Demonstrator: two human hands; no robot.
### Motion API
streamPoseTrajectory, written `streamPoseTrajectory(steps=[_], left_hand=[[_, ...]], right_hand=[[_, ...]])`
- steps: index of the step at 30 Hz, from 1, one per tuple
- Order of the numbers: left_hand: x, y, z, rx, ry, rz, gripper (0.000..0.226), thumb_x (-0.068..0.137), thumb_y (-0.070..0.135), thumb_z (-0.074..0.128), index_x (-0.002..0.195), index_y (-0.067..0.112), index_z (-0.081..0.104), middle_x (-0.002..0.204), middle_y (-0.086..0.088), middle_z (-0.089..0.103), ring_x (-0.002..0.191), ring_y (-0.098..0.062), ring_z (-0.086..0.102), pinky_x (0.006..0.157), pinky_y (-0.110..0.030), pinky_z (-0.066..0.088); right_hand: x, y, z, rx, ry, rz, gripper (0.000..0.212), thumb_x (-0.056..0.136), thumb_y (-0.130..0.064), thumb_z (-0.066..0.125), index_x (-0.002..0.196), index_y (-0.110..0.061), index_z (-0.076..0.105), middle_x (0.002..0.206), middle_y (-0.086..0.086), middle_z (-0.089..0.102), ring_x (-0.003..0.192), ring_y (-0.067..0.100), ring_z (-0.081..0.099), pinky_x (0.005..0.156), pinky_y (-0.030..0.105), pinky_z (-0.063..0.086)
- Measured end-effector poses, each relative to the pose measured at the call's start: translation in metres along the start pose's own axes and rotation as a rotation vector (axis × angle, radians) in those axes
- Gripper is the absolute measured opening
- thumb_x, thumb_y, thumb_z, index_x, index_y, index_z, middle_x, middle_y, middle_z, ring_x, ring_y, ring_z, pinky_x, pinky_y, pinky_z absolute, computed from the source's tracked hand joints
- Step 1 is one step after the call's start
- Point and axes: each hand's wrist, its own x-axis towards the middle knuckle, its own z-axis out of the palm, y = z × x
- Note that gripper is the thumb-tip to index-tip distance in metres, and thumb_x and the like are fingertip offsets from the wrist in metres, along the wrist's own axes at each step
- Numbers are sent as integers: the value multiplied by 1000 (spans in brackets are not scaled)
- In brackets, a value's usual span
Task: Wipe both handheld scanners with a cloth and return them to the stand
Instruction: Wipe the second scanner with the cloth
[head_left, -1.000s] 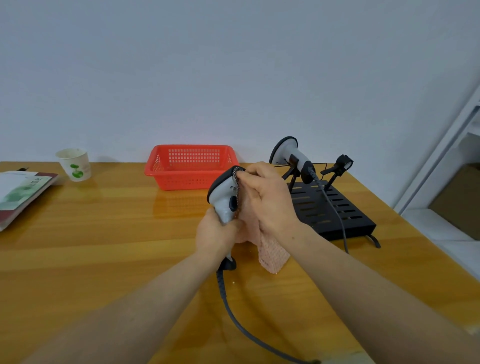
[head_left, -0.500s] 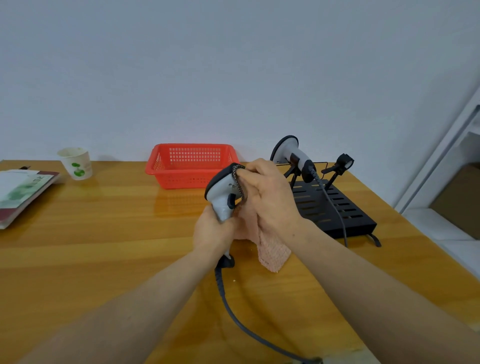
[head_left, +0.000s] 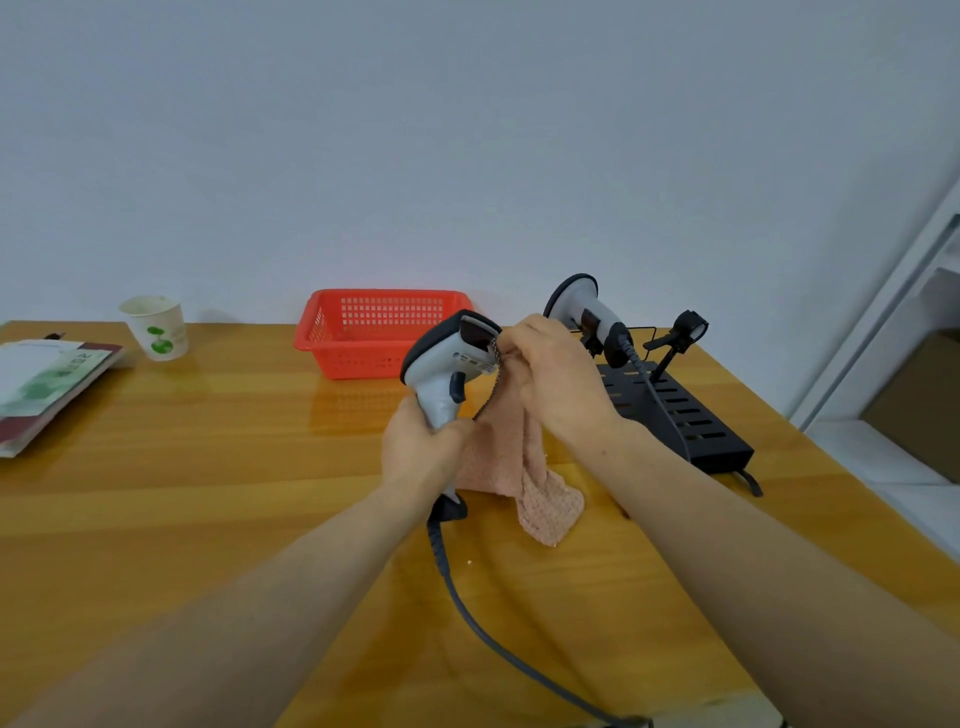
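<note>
Head view: left grip (head_left: 421, 448) holds scanner (head_left: 441, 375) by handle; right grip (head_left: 562, 385) pinches cloth (head_left: 519, 467) against scanner's front.

A glossy wooden table (head_left: 208, 493) carries a paper cup (head_left: 156, 327) and stacked booklets (head_left: 47, 384) at far left, a red basket (head_left: 363, 332) far centre, a black stand (head_left: 685, 415) at right, and a grey cable (head_left: 467, 613) trailing near.

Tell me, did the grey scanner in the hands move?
Yes. The grey handheld scanner rose a little; its head now nearly reaches the red plastic basket's rim.
</note>
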Motion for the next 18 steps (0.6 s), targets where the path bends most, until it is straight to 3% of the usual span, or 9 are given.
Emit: streamPoseTrajectory(steps=[5,10,12,15,18], left_hand=[[-1,-2,-1,4,2,-3,23,78,10,62,74,17,41,69,-4,45,61,-22,46,57,-35,40],[-4,-3,1,35,-2,28,26,79,9,61,71,17,37,66,0,40,57,-17,40,53,-31,35],[-3,-5,-1,96,-4,55,27,79,9,60,71,18,35,66,1,39,55,-15,38,51,-28,32],[-2,-6,-2,151,-5,74,27,80,9,59,72,19,35,66,3,40,55,-14,38,49,-26,29],[-3,-6,-1,187,11,73,24,81,10,58,75,17,37,68,2,42,56,-13,40,48,-25,29]], right_hand=[[4,-7,-14,334,-59,187,18,88,-4,58,102,-10,68,96,-2,61,83,8,52,79,21,42],[0,-10,-14,158,-55,162,21,90,-2,52,104,-8,66,97,0,57,85,8,49,81,27,45],[0,-14,-12,171,-65,148,21,90,-1,51,103,-8,65,94,-3,52,83,7,47,75,19,41],[0,-21,-9,327,-67,172,19,89,-2,54,102,-10,66,87,-12,51,71,0,47,65,3,39],[-1,-28,-2,542,-39,240,15,83,-4,64,92,-16,64,82,-10,56,71,0,51,66,6,44]])
